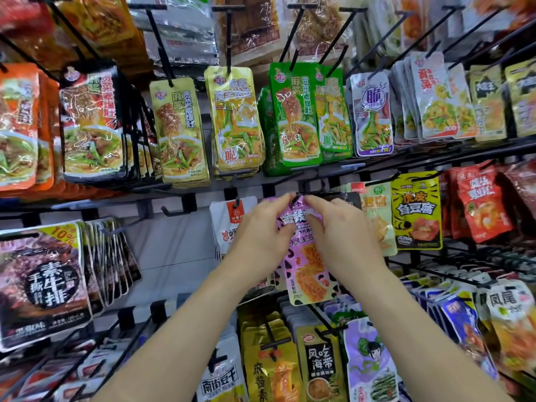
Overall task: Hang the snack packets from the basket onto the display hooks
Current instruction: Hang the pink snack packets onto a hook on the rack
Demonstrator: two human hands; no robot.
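A pink snack packet [310, 274] with a cow-spot pattern hangs in front of the middle row of the display. My left hand [261, 233] pinches its top left corner and my right hand [342, 236] pinches its top right corner. Both sets of fingertips meet at the packet's top edge, right at the tip of a black display hook [322, 193]. Whether the hook passes through the packet's hole is hidden by my fingers. The basket is out of view.
Black wire hooks full of snack packets fill the wall. A white packet [229, 219] hangs just left of my hands, a yellow packet [416, 210] to the right. A bare hook [177, 211] sticks out at middle left. Lower rows of packets [319, 364] lie under my forearms.
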